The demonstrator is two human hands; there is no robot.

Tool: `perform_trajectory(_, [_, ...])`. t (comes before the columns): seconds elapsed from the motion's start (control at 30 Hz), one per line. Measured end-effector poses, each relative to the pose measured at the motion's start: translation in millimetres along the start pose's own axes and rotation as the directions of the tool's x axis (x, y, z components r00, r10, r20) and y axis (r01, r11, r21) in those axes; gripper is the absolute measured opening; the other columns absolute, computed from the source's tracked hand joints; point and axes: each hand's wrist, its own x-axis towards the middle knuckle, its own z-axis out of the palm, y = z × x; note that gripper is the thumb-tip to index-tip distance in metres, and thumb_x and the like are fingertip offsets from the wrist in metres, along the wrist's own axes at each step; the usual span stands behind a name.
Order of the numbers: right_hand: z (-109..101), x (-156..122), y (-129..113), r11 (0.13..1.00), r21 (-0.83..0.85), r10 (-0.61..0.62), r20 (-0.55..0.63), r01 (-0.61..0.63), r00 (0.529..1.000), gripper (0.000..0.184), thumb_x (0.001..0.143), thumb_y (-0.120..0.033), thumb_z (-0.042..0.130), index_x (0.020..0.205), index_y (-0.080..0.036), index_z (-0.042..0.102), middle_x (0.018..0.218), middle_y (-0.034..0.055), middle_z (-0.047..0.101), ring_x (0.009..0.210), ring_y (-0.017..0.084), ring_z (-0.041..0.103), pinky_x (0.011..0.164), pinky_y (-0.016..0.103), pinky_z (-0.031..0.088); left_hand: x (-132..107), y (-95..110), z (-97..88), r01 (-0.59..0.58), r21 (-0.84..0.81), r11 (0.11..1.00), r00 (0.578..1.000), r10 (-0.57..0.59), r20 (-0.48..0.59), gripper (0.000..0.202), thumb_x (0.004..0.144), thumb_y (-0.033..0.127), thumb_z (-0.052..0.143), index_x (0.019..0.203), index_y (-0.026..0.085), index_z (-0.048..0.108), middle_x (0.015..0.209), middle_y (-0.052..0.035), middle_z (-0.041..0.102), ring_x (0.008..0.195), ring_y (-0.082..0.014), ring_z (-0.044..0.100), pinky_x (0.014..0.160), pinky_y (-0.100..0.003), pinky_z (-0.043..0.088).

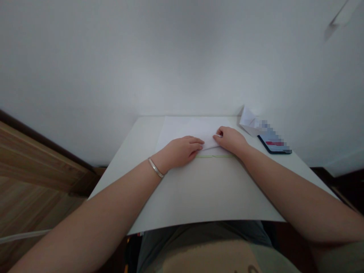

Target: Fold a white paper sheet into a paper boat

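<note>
A white sheet of paper point(196, 127) lies on the white table point(136, 140), partly folded near its front edge. My left hand point(182, 149) rests on the fold with its fingers curled and pressed down on the paper; a silver bracelet sits on that wrist. My right hand point(230, 139) presses the same fold from the right, fingers curled and pinched on the paper's edge. The two hands almost meet at the fold.
A folded white paper shape point(248, 121) lies at the table's back right. Beside it a dark phone point(274, 144) lies flat with its screen lit. A large white sheet point(213, 189) covers the table's front. A white wall stands behind; wooden floor shows at left.
</note>
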Motion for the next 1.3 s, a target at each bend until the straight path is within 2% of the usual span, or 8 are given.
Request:
perform_trajectory(0.07, [0.0, -0.7, -0.6, 1.000, 0.003, 0.004, -0.011, -0.004, 1.000, 0.027, 0.083, -0.041, 0.050, 0.093, -0.021, 0.064, 0.097, 0.0081, 0.071, 0.088, 0.024, 0.063, 0.070, 0.031, 0.044, 1.0, 0.3, 1.5, 0.000, -0.014, 1.000, 1.000, 0.001, 0.006, 0.032, 0.093, 0.021, 0.042, 0.119, 0.015, 0.061, 0.129, -0.0096, 0.059, 0.114, -0.0202, 0.056, 0.099, -0.036, 0.045])
perform_trajectory(0.17, [-0.1, -1.6, -2.1, 1.000, -0.005, 0.010, -0.021, -0.010, 1.000, 0.027, 0.083, -0.042, 0.049, 0.092, -0.021, 0.064, 0.099, 0.0077, 0.070, 0.090, 0.024, 0.063, 0.069, 0.031, 0.043, 2.7, 0.2, 3.3, 0.029, -0.017, 0.999, 0.999, -0.029, 0.029, 0.040, 0.092, 0.022, 0.044, 0.130, 0.011, 0.052, 0.121, -0.0120, 0.063, 0.112, -0.0202, 0.057, 0.098, -0.035, 0.046])
perform_trajectory(0.5, [2.0, -1.9, -2.0, 1.000, 0.006, 0.010, -0.049, -0.010, 0.999, 0.026, 0.083, -0.042, 0.051, 0.093, -0.022, 0.064, 0.097, 0.0068, 0.069, 0.085, 0.023, 0.062, 0.066, 0.031, 0.042, 3.0, -2.3, 2.4, -0.080, 0.041, 0.996, 0.995, 0.077, 0.058, 0.039, 0.092, 0.024, 0.047, 0.129, 0.018, 0.055, 0.132, -0.0074, 0.058, 0.116, -0.0213, 0.053, 0.103, -0.037, 0.042])
perform_trajectory(0.6, [3.1, -3.5, -0.3, 0.995, -0.002, -0.100, -0.136, 0.101, 0.986, 0.023, 0.083, -0.036, 0.053, 0.095, -0.021, 0.066, 0.094, 0.0073, 0.068, 0.086, 0.022, 0.059, 0.071, 0.032, 0.042, 2.8, -3.1, 2.6, -0.097, 0.071, 0.993, 0.993, 0.093, 0.066, 0.039, 0.093, 0.025, 0.046, 0.130, 0.018, 0.055, 0.132, -0.0078, 0.058, 0.116, -0.0221, 0.053, 0.102, -0.038, 0.041])
perform_trajectory(0.7, [0.8, -8.1, -0.4, 0.954, -0.064, -0.300, -0.221, 0.293, 0.928, 0.022, 0.086, -0.028, 0.051, 0.092, -0.021, 0.070, 0.094, 0.0076, 0.068, 0.091, 0.022, 0.056, 0.080, 0.032, 0.040, 2.8, -3.0, 2.5, -0.097, 0.084, 0.992, 0.994, 0.092, 0.059, 0.039, 0.093, 0.026, 0.046, 0.129, 0.019, 0.056, 0.131, -0.0080, 0.058, 0.115, -0.0224, 0.053, 0.102, -0.039, 0.041])
perform_trajectory(0.87, [-10.3, -22.6, -8.8, 0.806, -0.154, -0.588, -0.111, 0.571, 0.801, 0.021, 0.085, -0.024, 0.052, 0.088, -0.020, 0.072, 0.087, 0.0046, 0.072, 0.086, 0.020, 0.058, 0.080, 0.032, 0.037, 3.8, -0.4, -0.3, -0.093, 0.071, 0.993, 0.995, 0.090, 0.048, 0.039, 0.090, 0.024, 0.048, 0.128, 0.020, 0.057, 0.128, -0.0082, 0.060, 0.115, -0.0215, 0.053, 0.101, -0.038, 0.041])
perform_trajectory(1.07, [-20.7, -35.0, -19.3, 0.821, -0.233, -0.533, 0.015, 0.521, 0.846, 0.028, 0.089, -0.030, 0.046, 0.090, -0.022, 0.073, 0.088, 0.0043, 0.072, 0.077, 0.018, 0.063, 0.062, 0.029, 0.036, 6.3, -1.7, 0.1, -0.052, -0.045, 0.998, 0.998, 0.052, 0.019, 0.034, 0.092, 0.021, 0.045, 0.122, 0.020, 0.062, 0.123, -0.0059, 0.064, 0.113, -0.0191, 0.056, 0.102, -0.036, 0.041])
perform_trajectory(1.3, [-21.5, -33.2, -18.6, 0.798, -0.188, -0.572, 0.063, 0.573, 0.818, 0.027, 0.090, -0.032, 0.047, 0.095, -0.024, 0.073, 0.097, 0.0023, 0.071, 0.079, 0.017, 0.064, 0.059, 0.026, 0.036, 8.1, -9.8, 10.5, 0.065, -0.160, 0.985, 0.994, -0.078, -0.074, 0.024, 0.091, 0.024, 0.050, 0.105, 0.019, 0.068, 0.104, -0.0055, 0.071, 0.098, -0.0185, 0.061, 0.092, -0.034, 0.047])
